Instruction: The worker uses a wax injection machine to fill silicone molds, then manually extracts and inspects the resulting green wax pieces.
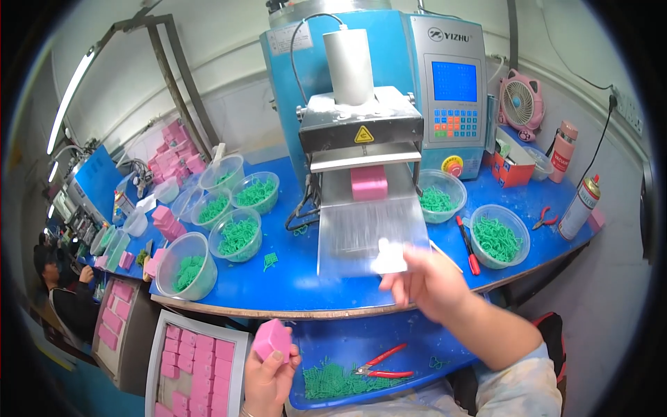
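Observation:
My left hand point(269, 381) is closed around a pink block point(272, 338), held up in front of the bench's front edge. My right hand point(434, 283) hovers at the near edge of a metal plate point(354, 226), its fingers loosely apart and no object visible in them. Beside its fingertips is a bright white patch point(388, 256); I cannot tell whether it is glare or a thing. Another pink block point(369, 183) sits on the plate under the press head point(363, 128) of a blue machine point(295, 76).
Clear tubs point(186, 267) of green pieces stand on both sides of the plate. Red-handled cutters point(382, 365) lie in a blue tray point(306, 399) with green pieces. A framed tray point(161, 347) holds several pink blocks. A red marker point(470, 254) and spray can point(580, 207) are at right.

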### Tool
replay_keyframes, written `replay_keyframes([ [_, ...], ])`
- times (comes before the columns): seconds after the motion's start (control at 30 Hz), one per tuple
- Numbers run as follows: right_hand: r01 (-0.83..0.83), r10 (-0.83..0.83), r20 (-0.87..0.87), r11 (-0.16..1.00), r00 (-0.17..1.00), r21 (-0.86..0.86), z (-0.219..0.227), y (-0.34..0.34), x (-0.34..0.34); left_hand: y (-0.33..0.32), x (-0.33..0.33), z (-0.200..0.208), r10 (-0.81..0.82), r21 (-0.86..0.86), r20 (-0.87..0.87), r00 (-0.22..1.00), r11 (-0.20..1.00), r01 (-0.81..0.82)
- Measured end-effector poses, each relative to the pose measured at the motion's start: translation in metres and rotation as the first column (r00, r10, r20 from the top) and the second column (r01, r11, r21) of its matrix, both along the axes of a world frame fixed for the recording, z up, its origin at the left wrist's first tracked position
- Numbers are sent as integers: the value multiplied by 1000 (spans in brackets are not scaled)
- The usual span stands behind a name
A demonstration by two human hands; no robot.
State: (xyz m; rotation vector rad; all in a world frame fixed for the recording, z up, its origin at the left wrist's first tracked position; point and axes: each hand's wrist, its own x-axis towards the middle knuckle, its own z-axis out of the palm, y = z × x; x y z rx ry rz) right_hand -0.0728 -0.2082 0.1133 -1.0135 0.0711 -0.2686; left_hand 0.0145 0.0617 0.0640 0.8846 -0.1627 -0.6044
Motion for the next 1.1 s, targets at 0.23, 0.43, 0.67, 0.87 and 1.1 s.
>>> replay_keyframes([
  [0.23,-545,572,-40,798,819,256,-38,26,-48,-19,16,29,-1,198,849,528,928,-316],
  [0.43,-662,742,-142,654,655,366,-69,58,-51,-67,34,53,-682,701,709,179,709,-76],
  [0.67,-700,772,-98,616,629,362,-84,65,-54,-79,80,20,-549,574,816,180,738,-355],
  [0.87,-696,759,-105,635,642,336,-99,58,-57,-79,51,15,-227,318,920,321,910,-267],
  [1.1,-608,604,-78,793,793,-43,-114,62,-64,-52,4,31,-390,208,866,-313,850,-484],
])
